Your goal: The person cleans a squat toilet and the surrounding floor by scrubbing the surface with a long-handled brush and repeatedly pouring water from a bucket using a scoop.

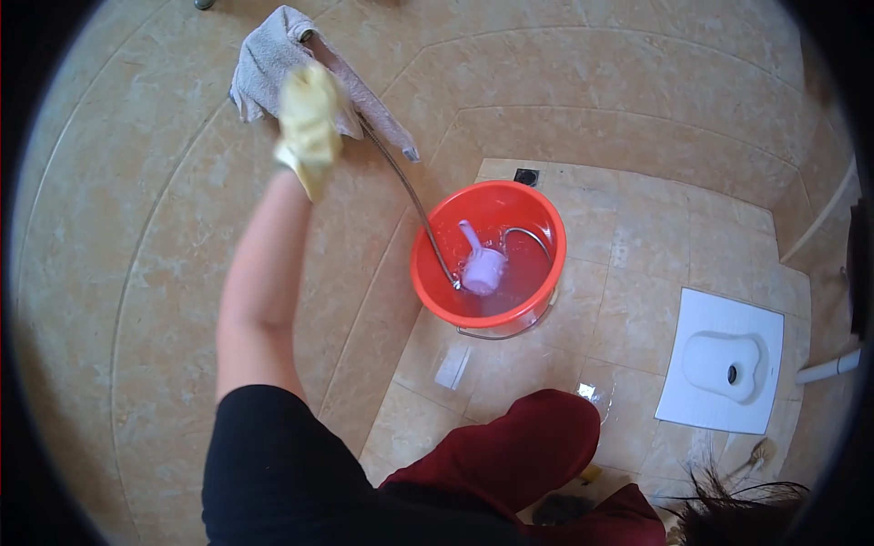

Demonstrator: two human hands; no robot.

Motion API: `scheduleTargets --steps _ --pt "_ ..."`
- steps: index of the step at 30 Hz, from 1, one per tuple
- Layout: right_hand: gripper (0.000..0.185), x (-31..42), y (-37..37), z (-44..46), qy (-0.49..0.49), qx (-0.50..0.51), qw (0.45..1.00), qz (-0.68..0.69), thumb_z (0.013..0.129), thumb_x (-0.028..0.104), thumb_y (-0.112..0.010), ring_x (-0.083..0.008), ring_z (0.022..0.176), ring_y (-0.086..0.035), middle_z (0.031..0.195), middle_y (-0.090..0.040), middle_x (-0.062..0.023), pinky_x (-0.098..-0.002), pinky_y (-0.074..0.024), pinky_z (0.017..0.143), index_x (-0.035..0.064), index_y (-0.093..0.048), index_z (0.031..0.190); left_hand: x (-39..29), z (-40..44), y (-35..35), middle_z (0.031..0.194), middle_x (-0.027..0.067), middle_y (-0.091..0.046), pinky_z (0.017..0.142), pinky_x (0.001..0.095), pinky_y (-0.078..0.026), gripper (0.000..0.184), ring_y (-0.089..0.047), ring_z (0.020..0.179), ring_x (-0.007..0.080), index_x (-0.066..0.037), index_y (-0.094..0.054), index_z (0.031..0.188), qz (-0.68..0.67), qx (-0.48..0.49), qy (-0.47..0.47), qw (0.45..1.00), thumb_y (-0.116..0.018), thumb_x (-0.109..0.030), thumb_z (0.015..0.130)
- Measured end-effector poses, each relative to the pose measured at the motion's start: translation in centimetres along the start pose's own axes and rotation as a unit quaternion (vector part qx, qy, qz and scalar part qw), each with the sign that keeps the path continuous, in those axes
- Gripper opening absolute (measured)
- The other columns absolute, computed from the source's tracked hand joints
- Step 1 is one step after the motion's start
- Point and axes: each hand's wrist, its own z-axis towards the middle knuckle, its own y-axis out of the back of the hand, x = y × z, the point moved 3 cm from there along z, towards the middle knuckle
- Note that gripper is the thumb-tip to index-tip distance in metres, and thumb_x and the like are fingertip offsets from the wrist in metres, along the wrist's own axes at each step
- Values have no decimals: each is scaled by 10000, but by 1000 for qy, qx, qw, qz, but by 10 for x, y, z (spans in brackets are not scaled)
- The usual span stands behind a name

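One tiled wall (182, 300): fills the left and top of my feed and carries the towel high up.
Floor (583, 264): pale tiles, with a white squat toilet (692, 309) set in at the right.
Red bucket (488, 320): stands beside the wall with water in it, below and to the right of the grip, well apart from it.
Bare arm (264, 264): the left one, stretched up the wall; I have no right hand in view.
Towel (259, 73): directly behind the left grip as I look. Its bulk spreads up and left; one long, narrow fold slants down and right past the glove. I judge that slant the relation to watch.
Metal hose (401, 177): emerges below the towel and runs down into the bucket.
Purple scoop (482, 271): inside the bucket, handle tilted up.
Left grip (310, 118): yellow-gloved and blurred, fingers seemingly curled; I cannot tell how far, or whether it has hold of cloth.
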Motion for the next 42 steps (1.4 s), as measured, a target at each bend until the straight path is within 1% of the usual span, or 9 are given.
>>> scheduleTargets --steps 6,17,18,21,24,26,33,39,42 --pt "653 -5 47 -18 -5 -12 1000 22 969 677 -387 -141 461 -364 631 -450 -14 -321 -293 418 107 -650 1150 -20 171 30 1108 152 -702 894 375 -504 448 -657 982 250 -20 -631 1235 373 -132 -261 880 -571 -380 976" --pt "651 -51 175 -76 -12 -51 995 81 971 674 -424 -98 441 -313 587 -382 33 -271 -238 404 83 -640 1139 52 268 21 1367 169 -610 1058 388 -406 573 -588 1208 298 -40 -572 1373 354 186 -180 899 -404 -468 1031" --pt "629 -51 177 -78 4 -22 996 91 980 654 -434 -86 446 -314 591 -379 37 -260 -234 404 78 -636 1130 38 250 17 1315 156 -634 1032 386 -427 550 -591 1193 255 -37 -594 1340 254 191 -10 948 -418 -458 1034" --pt "614 -48 174 -105 -14 -6 990 143 996 630 -425 -79 449 -310 592 -380 42 -253 -236 402 69 -631 1134 -5 217 12 1254 0 -707 846 259 -567 286 -672 1141 101 -210 -749 1172 822 133 -343 435 -540 -276 988" --pt "615 -35 153 -153 34 -59 994 91 1005 619 -425 -72 451 -304 593 -370 49 -242 -243 406 53 -626 1138 -30 176 26 1235 13 -715 848 274 -573 275 -686 1126 138 -199 -755 1155 848 130 -344 382 -551 -274 986" --pt "610 -37 153 -157 58 -45 994 82 1011 609 -423 -65 452 -300 591 -364 55 -239 -243 408 46 -618 1142 -54 146 26 1206 12 -705 833 273 -564 262 -677 1096 138 -193 -748 1140 834 124 -346 411 -551 -268 983" --pt "593 -22 133 -167 47 -38 992 107 988 620 -488 -57 442 -264 588 -335 78 -238 -218 380 55 -613 1119 -42 13 -31 1001 3 -635 725 267 -504 179 -619 891 134 -158 -699 1035 214 222 -271 912 -552 -228 959" --pt "591 -11 123 -178 28 -49 994 90 993 610 -488 -58 445 -271 587 -335 70 -241 -223 385 43 -607 1110 58 -155 -161 825 -5 -576 633 262 -453 123 -569 715 131 -128 -657 946 -54 504 84 858 -553 -193 938" --pt "607 -8 121 -195 41 -53 994 81 984 622 -495 -60 442 -282 586 -342 63 -245 -231 386 38 -602 1111 146 -257 -240 782 28 -601 613 303 -471 94 -608 677 168 -87 -650 907 21 647 -47 761 -582 -151 907"
